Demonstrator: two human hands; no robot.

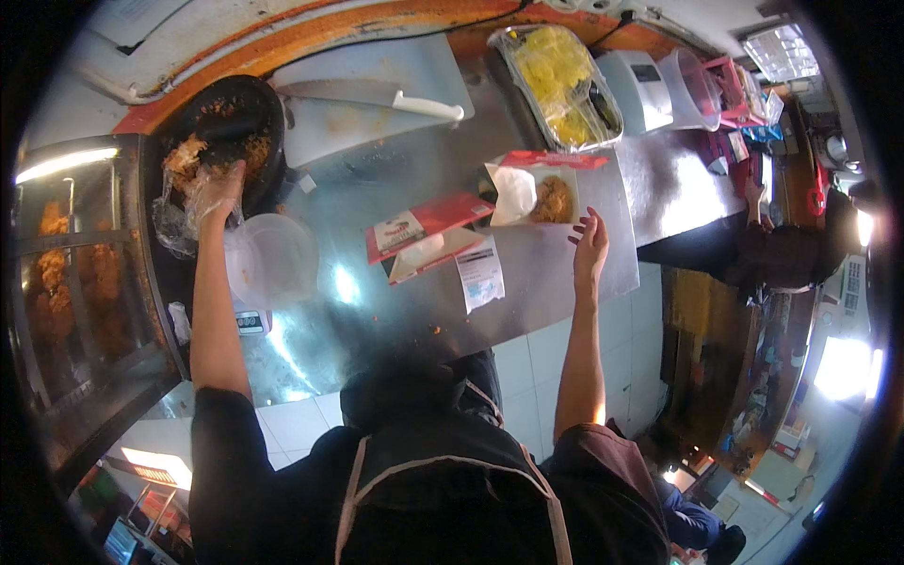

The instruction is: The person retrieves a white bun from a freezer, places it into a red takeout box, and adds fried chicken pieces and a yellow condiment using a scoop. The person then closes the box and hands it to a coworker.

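My left hand [218, 195], wrapped in clear plastic, reaches into a round black bowl [271, 132] at the left. Its fingers close on a piece of fried chicken [185, 156] through the plastic. Crumbs lie in the same bowl. My right hand [590, 247] hovers with fingers apart beside an open red-and-white carton [501, 213], touching nothing that I can see. Inside that carton sit a white wrapped bundle [514, 194] and a browned fried piece [553, 200]. Left of it, a second red-and-white carton [414, 232] stands partly open. A printed slip [481, 273] lies against it.
A knife [428, 104] with a white handle rests on a cutting board [377, 71] at the back. Behind the cartons is a plastic-covered tray of yellow food [556, 80]. A clear tub [273, 259] and a glass cabinet [85, 282] stand left. Another person [782, 254] works at right.
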